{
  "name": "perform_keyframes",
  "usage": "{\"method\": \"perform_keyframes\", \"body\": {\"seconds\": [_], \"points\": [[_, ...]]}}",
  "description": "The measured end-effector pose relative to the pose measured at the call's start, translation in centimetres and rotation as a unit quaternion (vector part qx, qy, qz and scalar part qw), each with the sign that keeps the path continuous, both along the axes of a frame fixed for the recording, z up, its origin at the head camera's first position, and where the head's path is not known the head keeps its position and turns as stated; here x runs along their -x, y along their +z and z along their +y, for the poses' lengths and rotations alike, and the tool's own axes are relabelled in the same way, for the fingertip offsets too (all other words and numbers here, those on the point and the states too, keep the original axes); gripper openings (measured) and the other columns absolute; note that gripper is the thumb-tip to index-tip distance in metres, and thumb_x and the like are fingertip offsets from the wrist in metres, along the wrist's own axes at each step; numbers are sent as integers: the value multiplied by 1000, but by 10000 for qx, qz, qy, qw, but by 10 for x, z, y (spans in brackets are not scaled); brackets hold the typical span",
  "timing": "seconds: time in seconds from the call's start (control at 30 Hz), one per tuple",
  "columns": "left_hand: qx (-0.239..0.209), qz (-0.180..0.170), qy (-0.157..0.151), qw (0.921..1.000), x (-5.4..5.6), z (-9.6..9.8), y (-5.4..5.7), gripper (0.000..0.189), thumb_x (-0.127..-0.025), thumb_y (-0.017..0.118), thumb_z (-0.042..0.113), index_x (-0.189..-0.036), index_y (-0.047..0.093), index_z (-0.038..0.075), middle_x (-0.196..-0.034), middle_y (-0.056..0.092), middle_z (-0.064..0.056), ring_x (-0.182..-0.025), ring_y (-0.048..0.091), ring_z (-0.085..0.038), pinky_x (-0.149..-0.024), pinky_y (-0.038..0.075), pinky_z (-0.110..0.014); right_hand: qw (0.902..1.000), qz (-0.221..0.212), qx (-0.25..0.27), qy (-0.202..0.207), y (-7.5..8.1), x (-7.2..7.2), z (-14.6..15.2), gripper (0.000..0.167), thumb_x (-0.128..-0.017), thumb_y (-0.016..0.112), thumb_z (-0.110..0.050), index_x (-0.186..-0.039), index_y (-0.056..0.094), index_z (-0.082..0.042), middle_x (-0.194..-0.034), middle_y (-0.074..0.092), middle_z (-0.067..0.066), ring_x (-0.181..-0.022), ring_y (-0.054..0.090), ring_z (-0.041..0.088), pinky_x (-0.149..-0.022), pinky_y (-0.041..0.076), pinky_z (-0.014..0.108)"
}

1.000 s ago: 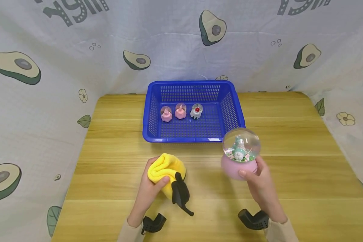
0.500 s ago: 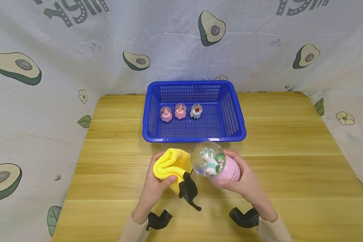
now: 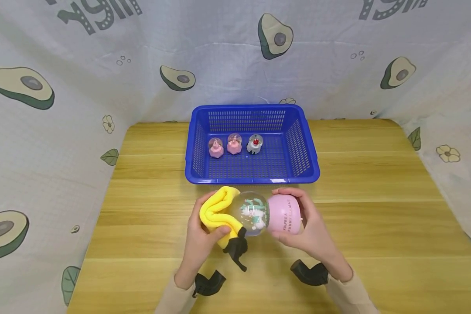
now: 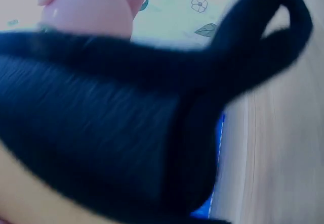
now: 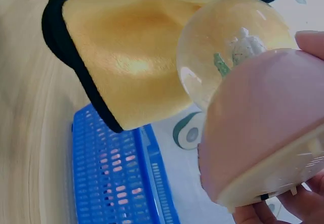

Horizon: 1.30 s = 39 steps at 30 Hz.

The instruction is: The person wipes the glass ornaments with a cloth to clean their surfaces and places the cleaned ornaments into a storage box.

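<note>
A snow globe (image 3: pixel 284 214) with a pink base lies on its side in the air, its clear dome turned left. My right hand (image 3: pixel 310 226) grips it around the base. My left hand (image 3: pixel 202 233) holds a folded yellow cloth (image 3: pixel 216 209) with dark trim, thumb on the near side. The cloth's open fold meets the dome's left side in the head view. In the right wrist view the yellow cloth (image 5: pixel 126 57) spreads behind the dome, and the pink base (image 5: pixel 268 118) shows its pale underside. Dark trim (image 4: pixel 101 102) fills most of the left wrist view.
Beyond the hands stands a blue plastic basket (image 3: pixel 252 180). Inside it are two small pink snow globes (image 3: pixel 234 147) and a white one (image 3: pixel 255 145) with a red figure. A wooden table (image 3: pixel 377 226) lies under everything, with a printed curtain (image 3: pixel 227 56) behind.
The snow globe has moved left and tipped from upright onto its side, its dome now against the cloth. The left hand has shifted slightly right with the cloth.
</note>
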State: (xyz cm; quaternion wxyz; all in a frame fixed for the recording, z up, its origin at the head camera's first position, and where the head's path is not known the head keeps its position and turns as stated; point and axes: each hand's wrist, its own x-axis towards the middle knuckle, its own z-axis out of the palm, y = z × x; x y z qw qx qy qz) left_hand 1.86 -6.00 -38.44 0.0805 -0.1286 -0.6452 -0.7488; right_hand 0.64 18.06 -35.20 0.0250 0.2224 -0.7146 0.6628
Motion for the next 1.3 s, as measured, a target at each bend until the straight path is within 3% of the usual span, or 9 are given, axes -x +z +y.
{"method": "perform_keyframes", "body": {"seconds": [0.07,0.17,0.4,0.53,0.63,0.77,0.87,1.07,1.3], "points": [[246,176,14,9995,1,3,0,78,-81,68,51,-136,43,1,-129,52,-14,-103,54,-18,-82,50,-23,10000,-73,41,-26,1,1,-2,79,-59,76,19,-129,43,6,-129,51,14,-104,52,20,-70,53,27],[732,449,-346,9957,2,5,2,86,-82,63,57,-144,34,6,-141,43,-11,-119,47,-22,-97,43,-28,9994,-276,58,-190,3,2,-6,75,-61,75,17,-129,46,4,-127,52,13,-100,53,20,-69,54,28],[1830,973,-1197,9709,6,1,11,103,-76,64,62,-150,14,12,-153,18,-9,-135,27,-30,-110,27,-45,9893,-1404,-108,-386,2,4,-8,47,-77,65,2,-123,52,5,-112,59,11,-90,58,21,-66,54,30],[2029,1346,-1249,9618,8,-1,11,102,-75,67,60,-148,20,7,-150,24,-13,-134,31,-31,-109,28,-46,9762,-2165,-28,125,-2,7,-5,43,-85,55,-13,-119,53,12,-103,61,11,-86,61,19,-67,54,31],[2037,1547,-1175,9596,9,-1,11,99,-73,71,58,-146,26,7,-148,30,-13,-132,35,-31,-107,32,-45,9563,-2787,234,851,-5,9,-3,38,-92,47,-21,-117,56,7,-103,62,10,-88,61,20,-71,54,34],[1938,1660,-1193,9595,8,1,13,104,-64,89,38,-144,30,9,-145,34,-12,-130,38,-30,-104,37,-44,9327,-3309,392,1379,-11,10,-2,31,-99,37,-30,-107,63,-14,-101,62,5,-89,59,18,-72,52,34],[1793,1656,-1002,9646,8,1,12,103,-59,92,27,-142,34,8,-142,37,-13,-127,41,-30,-101,40,-43,9304,-3270,476,1585,-14,8,-2,33,-101,33,-33,-107,63,-19,-104,61,4,-93,56,17,-78,49,32],[1174,961,-193,9882,9,-4,2,90,-71,79,52,-139,41,7,-137,42,-10,-122,43,-29,-99,41,-35,9233,-3032,935,2166,-14,7,-1,43,-99,41,-30,-134,43,-6,-126,52,6,-112,52,19,-96,43,34],[411,421,-31,9983,3,-4,-5,98,-71,78,52,-145,31,8,-137,41,-11,-116,45,-33,-93,44,-28,9148,-3265,1049,2134,-8,10,-9,39,-100,38,-27,-134,41,-7,-117,54,12,-98,58,23,-81,52,39]]}}
